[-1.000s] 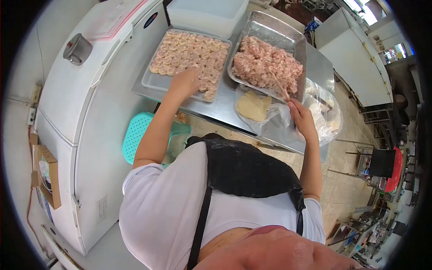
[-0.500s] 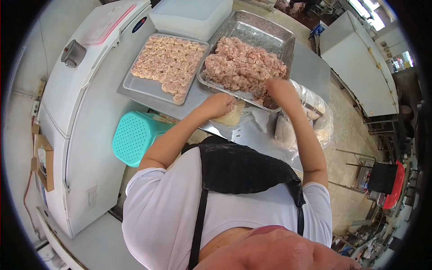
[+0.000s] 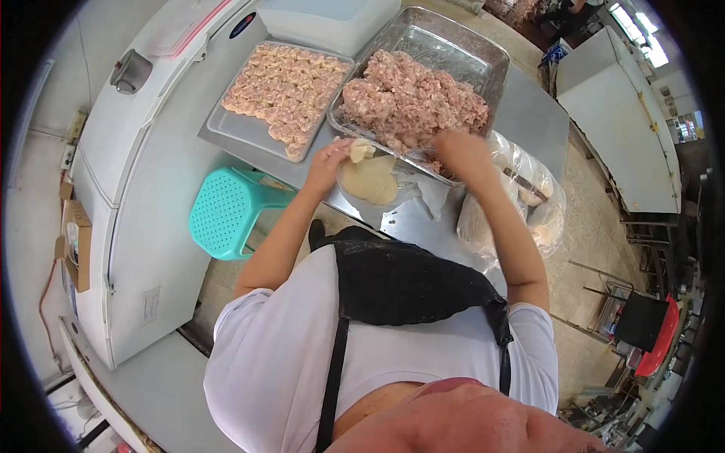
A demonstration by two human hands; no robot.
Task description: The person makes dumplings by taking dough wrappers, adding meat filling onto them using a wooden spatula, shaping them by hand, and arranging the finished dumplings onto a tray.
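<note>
Over smooth metal (image 3: 526, 102), left hand (image 3: 326, 163) pinches limp dough (image 3: 363, 152); right hand (image 3: 463, 155), grip unclear, is at lumpy mince (image 3: 411, 97).

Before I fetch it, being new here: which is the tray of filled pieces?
Find the metal table, then look beyond the left hand. The tray of filled pieces is shallow and translucent, bearing many small lumps, unlike the deeper metal pan beside it with one heap of minced meat.

1 metal mug (image 3: 131, 72) on wht freezer (image 3: 155, 200) nr 1 teal stool (image 3: 226, 214)
</note>
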